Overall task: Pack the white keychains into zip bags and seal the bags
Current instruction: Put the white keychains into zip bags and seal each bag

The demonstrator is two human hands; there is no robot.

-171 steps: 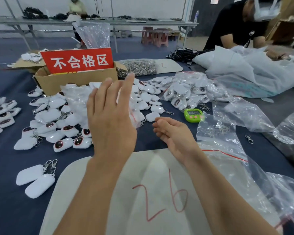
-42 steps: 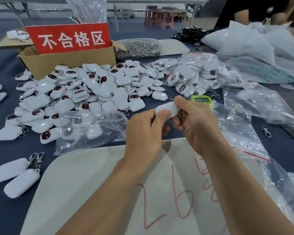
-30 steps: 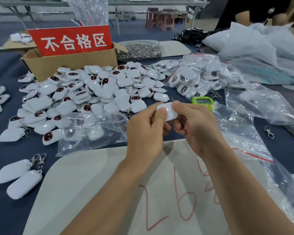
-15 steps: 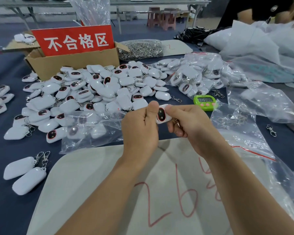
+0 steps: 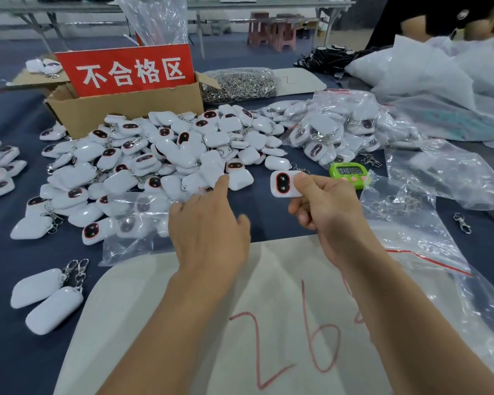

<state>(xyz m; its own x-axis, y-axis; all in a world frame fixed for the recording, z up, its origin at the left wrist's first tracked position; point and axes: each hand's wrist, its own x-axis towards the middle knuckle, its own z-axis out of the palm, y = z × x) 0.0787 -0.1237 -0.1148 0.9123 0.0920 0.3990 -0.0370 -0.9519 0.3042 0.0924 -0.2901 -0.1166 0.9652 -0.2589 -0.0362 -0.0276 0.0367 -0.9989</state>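
— How far are we?
— Plenty left, we judge: our right hand pinches one white oval plastic keychain at twelve o'clock; our left hand, fingers slack and empty, reaches over the clear plastic zip bag at ten, part-filled, seemingly unsealed
— Room?
— Bare dark blue cloth between our hands; the loose keychain heap crowds eleven

Both bare forearms are extended forward from the lower edge. The left hand is held palm down, with the fingers spread and stretched forward and the index finger reaching farthest; nothing is gripped. The right hand is held just beside it, fingers curled, with a keychain pinched between thumb and fingers.
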